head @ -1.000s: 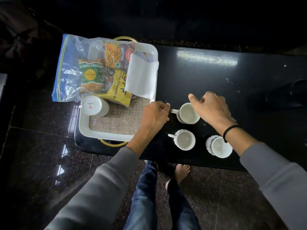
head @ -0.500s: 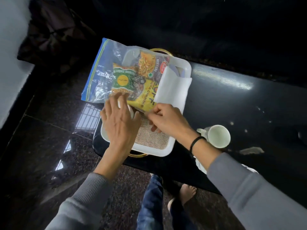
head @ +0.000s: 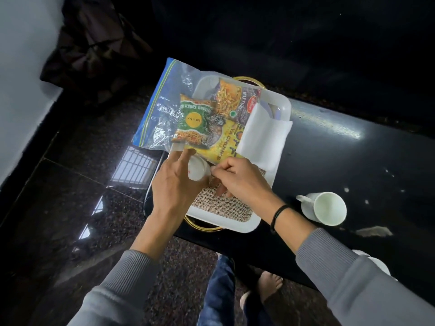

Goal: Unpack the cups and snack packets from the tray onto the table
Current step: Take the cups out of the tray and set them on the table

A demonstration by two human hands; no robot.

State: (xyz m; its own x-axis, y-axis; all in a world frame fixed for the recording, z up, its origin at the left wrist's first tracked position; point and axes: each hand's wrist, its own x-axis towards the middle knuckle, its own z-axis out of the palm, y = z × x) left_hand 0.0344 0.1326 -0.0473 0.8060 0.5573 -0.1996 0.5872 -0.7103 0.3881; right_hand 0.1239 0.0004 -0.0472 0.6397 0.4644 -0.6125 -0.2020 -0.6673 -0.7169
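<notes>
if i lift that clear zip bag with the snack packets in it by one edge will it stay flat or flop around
It will probably flop: the clear zip bag is thin, crinkled film, already hanging over the tray rim. The snack packets lie loose and overlapping inside, so they would likely slide toward the low end. The glossy film may also be slippery, so pinching near the blue seal edge seems safer.

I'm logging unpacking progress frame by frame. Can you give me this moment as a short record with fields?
tray: white, on the black table, burlap liner showing
still in tray: one white cup; snack packets inside a clear zip bag
left hand: around the cup
right hand: at the cup, beside the packet edge
on table: white mug right of the tray
</notes>
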